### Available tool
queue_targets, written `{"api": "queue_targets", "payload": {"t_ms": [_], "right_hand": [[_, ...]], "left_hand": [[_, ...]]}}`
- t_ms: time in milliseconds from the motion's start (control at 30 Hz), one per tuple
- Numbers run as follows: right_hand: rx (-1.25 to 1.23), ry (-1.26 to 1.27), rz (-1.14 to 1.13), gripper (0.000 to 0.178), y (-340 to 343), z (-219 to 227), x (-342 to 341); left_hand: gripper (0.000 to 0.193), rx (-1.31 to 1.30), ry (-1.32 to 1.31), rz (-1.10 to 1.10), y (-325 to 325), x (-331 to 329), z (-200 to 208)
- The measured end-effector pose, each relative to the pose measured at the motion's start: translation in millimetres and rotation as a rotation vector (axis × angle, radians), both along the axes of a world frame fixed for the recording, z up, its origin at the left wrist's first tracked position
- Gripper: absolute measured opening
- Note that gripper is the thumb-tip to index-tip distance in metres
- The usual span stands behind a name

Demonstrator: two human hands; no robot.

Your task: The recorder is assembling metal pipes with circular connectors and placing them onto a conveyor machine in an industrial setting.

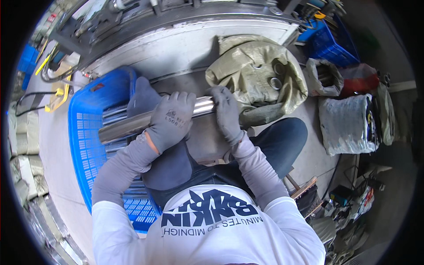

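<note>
Crosswise, a shiny metal tube (126, 128) juts beyond the left hand's (173, 119) fingers over a blue basket (79, 145) | left fingers wrapped round it; right hand (226, 115) curled round its other end | likely stiff, weighty, slick; best gripped with hands spread.

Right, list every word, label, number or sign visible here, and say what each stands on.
Wording not copied; print stands on:
White shirt: large dark lettering plus a smaller line, legible.
Left hand: small dark print on its grey glove, only partly clear.
Blue basket: reddish patch, perhaps a label, unreadable.
White sack: yellow and dark marks at its edge, too small to read.
</note>
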State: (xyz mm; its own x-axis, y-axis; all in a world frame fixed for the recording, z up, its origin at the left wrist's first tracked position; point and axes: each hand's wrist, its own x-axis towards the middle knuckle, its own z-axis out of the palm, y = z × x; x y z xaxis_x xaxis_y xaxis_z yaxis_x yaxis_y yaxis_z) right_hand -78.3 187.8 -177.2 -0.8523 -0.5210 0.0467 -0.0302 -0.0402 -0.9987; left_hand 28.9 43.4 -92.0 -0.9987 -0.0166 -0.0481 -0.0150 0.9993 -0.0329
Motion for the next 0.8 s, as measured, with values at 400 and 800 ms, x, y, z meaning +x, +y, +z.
{"api": "queue_targets", "payload": {"t_ms": [400,800], "right_hand": [[0.029,-0.078,-0.091,0.034,39,5,-75],[1.377,0.304,-0.226,0.058,114,-93,-238]], "left_hand": [[0.032,1.272,0.656,0.317,-45,40,-29],[0.045,0.427,0.451,0.146,-19,-16,112]]}}
